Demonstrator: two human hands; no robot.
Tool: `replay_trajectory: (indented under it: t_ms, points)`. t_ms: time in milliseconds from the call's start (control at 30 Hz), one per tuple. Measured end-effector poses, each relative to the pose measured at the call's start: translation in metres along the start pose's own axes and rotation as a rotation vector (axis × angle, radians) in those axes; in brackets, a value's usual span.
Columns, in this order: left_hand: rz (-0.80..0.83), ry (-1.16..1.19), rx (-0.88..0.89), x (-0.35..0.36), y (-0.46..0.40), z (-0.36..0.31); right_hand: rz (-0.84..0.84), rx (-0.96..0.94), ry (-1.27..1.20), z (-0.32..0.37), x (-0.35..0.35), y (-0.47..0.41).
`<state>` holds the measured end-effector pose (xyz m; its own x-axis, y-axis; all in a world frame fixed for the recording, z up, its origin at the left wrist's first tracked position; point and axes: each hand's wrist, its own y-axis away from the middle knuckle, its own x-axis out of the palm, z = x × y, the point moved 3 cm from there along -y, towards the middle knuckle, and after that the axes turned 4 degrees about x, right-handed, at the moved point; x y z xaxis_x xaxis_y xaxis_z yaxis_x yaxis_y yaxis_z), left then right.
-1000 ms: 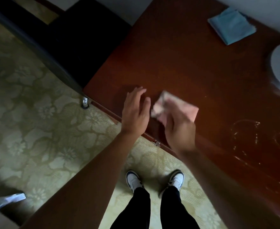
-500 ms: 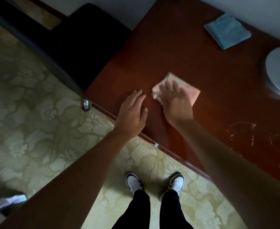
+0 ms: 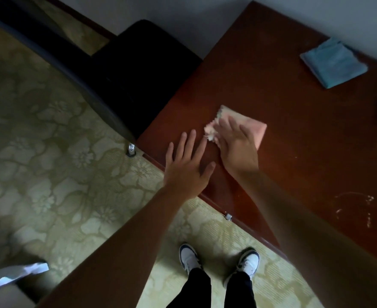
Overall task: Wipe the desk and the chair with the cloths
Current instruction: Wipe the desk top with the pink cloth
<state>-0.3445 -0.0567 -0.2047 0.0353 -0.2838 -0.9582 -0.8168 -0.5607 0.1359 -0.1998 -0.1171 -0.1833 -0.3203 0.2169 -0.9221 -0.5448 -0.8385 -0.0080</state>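
The desk (image 3: 283, 103) is seen as dark reddish wood with a smooth, faintly glossy finish, marked by pale smears near its right edge. The pink cloth (image 3: 255, 128) appears soft and matt, frayed at one corner; the blue cloth (image 3: 334, 63) looks like matt fabric. The chair (image 3: 138, 70) seat is matt black. The carpet (image 3: 49, 141) is patterned, woven, dull.

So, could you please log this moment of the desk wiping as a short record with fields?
surface: dark red wooden desk
right hand: flat on the pink cloth, pressing it to the desk
left hand: fingers spread, resting on the desk near its front edge, holding nothing
spare cloth: blue cloth, folded, lying at the far side, untouched
chair: black, beside the desk's left end
marks: pale smears at the right
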Motion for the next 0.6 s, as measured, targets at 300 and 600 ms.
replay_trajectory:
  t_ms: [300, 600]
  points:
    - [-0.033, 0.089, -0.089, -0.003, -0.002, -0.024, 0.078, 0.041, 0.048, -0.020, -0.011, 0.036]
    - [-0.067, 0.298, 0.055, 0.015, 0.015, -0.103, -0.036, 0.244, -0.036, -0.083, -0.042, 0.134]
